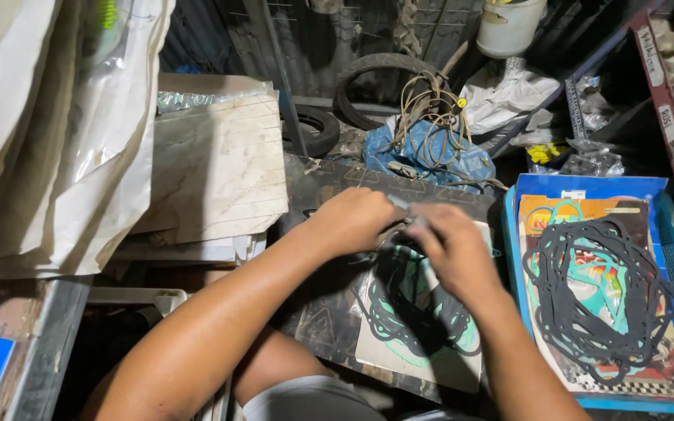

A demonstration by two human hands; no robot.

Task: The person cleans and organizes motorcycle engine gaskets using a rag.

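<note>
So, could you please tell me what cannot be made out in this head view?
- Small grey item pinched between left hand and right hand: blurred, fingers cover it.
- Gasket packet underneath: hands hide its top.
- Blue tray: cut by the right edge.
- Shelf items: too dark.

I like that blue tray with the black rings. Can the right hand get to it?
Probably yes. The right hand is just beside the blue tray, and the pile of black gaskets in it lies open on top, with nothing between them.
</note>
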